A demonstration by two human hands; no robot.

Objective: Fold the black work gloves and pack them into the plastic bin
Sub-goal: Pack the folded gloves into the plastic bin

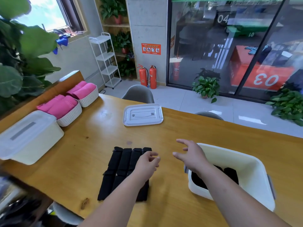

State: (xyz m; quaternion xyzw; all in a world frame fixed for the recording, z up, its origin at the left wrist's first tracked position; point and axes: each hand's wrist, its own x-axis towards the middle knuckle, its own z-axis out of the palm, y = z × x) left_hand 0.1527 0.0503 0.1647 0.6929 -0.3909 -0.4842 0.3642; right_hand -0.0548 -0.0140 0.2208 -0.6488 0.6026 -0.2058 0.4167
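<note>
Several black work gloves [120,167] lie side by side in a flat row on the wooden table [98,128], near its front edge. My left hand [146,163] hovers over the right end of that row, fingers loosely curled and holding nothing. My right hand [191,155] is held above the table with fingers spread, just left of an open cream plastic bin [246,164]. Inside the bin lie dark folded gloves [229,175], partly hidden by my right forearm.
The bin's lid [142,114] lies flat at the table's far side. A closed lidded bin [27,136] and two white baskets of pink cloth [68,107] line the left side. Grey chairs [138,94] stand beyond the table.
</note>
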